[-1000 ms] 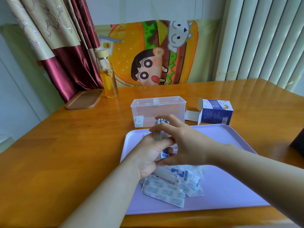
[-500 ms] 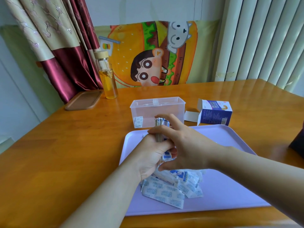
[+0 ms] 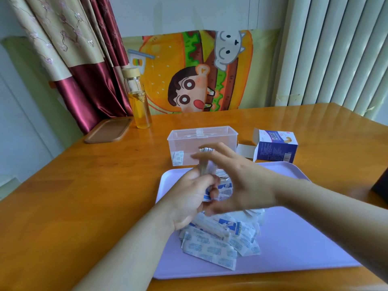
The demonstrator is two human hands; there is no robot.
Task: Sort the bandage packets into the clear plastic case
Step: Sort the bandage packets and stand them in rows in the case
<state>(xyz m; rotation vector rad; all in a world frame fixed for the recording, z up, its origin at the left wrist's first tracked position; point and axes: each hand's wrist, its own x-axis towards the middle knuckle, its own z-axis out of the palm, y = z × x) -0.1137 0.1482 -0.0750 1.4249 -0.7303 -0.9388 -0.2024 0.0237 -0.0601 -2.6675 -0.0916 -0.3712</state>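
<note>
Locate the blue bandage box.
In the head view, the blue bandage box stands on the wooden table, right of centre, beside the clear plastic case and just beyond the far edge of the lilac tray, flap open.

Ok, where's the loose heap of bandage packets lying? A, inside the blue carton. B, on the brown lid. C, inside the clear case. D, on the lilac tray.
D: the heap of bandage packets lies on the lilac tray, on the near side of the clear case.
</note>
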